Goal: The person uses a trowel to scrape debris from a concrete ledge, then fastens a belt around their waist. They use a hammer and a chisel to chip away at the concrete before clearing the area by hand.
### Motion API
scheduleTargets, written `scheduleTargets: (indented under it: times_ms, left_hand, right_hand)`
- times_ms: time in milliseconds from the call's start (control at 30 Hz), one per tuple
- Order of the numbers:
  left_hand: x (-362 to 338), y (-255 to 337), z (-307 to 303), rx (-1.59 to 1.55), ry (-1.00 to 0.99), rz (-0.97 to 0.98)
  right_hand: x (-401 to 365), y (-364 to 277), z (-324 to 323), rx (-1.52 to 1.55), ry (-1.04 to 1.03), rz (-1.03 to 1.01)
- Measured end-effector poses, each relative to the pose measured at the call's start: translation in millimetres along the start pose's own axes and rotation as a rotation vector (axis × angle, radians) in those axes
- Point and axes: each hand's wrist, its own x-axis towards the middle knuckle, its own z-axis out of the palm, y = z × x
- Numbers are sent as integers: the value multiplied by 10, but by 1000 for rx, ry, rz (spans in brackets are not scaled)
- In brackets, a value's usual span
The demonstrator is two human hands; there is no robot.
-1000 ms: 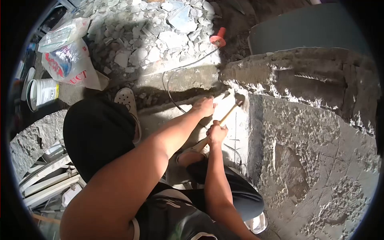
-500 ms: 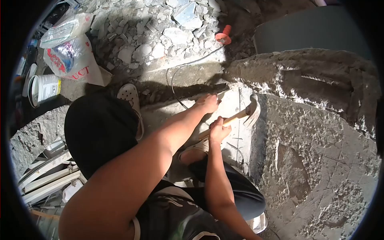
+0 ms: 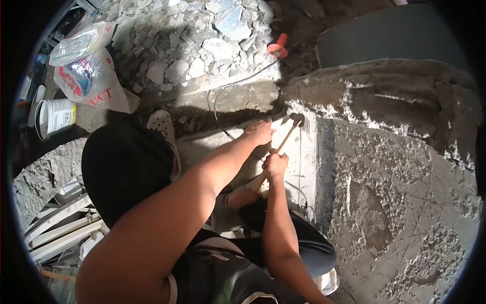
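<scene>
My right hand is wrapped round the pale wooden handle of a claw hammer. The hammer's head is above the sunlit pale ledge, a little right of my left hand. My left hand is closed low over the same ledge, near the base of the rough wall. Whatever its fingers grip is hidden by the hand and the glare. A dark cable passes behind my left forearm.
Broken rubble covers the ground ahead, with a red-orange handled piece at its right. A plastic bag and white bucket stand at left. Chipped masonry rises at right. My clog rests near the ledge.
The hammer's head has swung left and away from me, closer to my left hand, and its handle now stands steeper in view. My left hand stays nearly in place.
</scene>
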Motion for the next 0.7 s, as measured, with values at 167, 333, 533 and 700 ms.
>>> scheduleTargets:
  times_ms: [167, 333, 533, 700]
  left_hand:
    - [-111, 59, -196, 42, -22, 12]
    - [-98, 54, -123, 20, -21, 14]
    - [-89, 121, -80, 79, 7, 38]
    - [-107, 154, -110, 76, -15, 40]
  right_hand:
    - [-161, 11, 141, 150, 147, -263]
    - [10, 52, 20, 96, 24, 55]
    - [-152, 32, 79, 156, 190, -120]
    - [-102, 106, 120, 224, 92, -285]
